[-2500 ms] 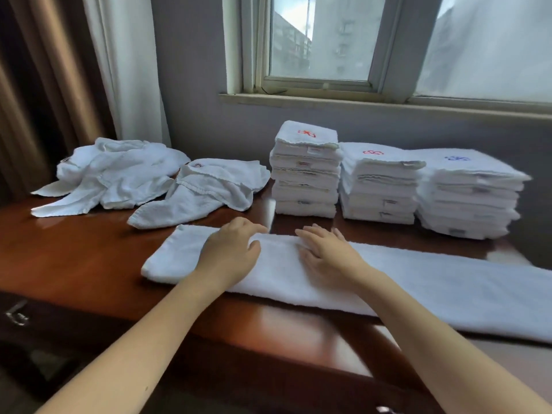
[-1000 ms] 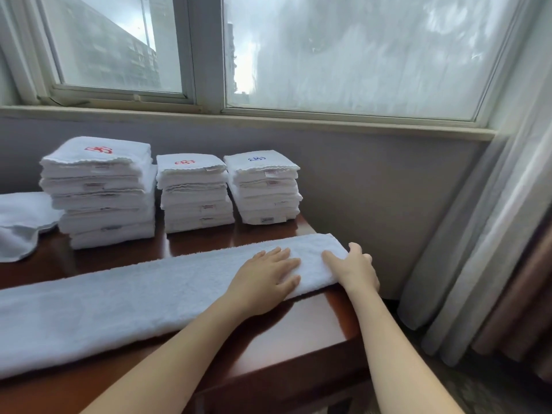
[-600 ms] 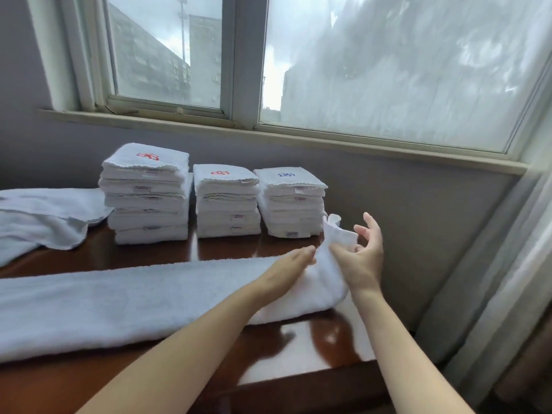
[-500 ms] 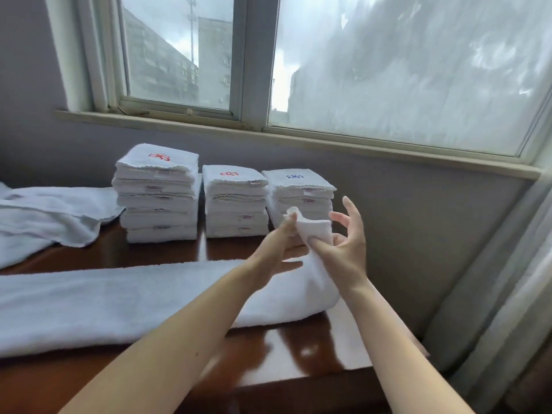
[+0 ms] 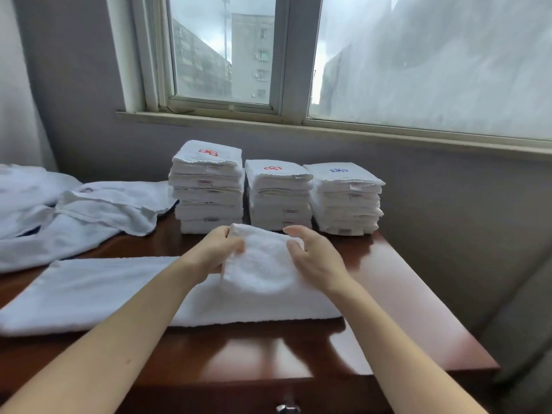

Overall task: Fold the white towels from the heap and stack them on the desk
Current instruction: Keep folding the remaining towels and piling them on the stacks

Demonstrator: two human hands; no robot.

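Two hands have swung the right end of the towel [image 5: 89,294] back over itself, so the crosswise fold has begun.
Left to right: the heap [image 5: 74,210] of unfolded towels sits at the left. The towel lies as a long flat strip along the near side. The left hand [image 5: 218,252] grips the lifted end's left edge with curled fingers, and the right hand [image 5: 316,258] pinches its right edge, thumb on top. Half a second ago this end was only pinched up at the far right; now it hangs over the strip, not yet laid down. Three stacks [image 5: 279,195] wait behind on the desk [image 5: 412,309].
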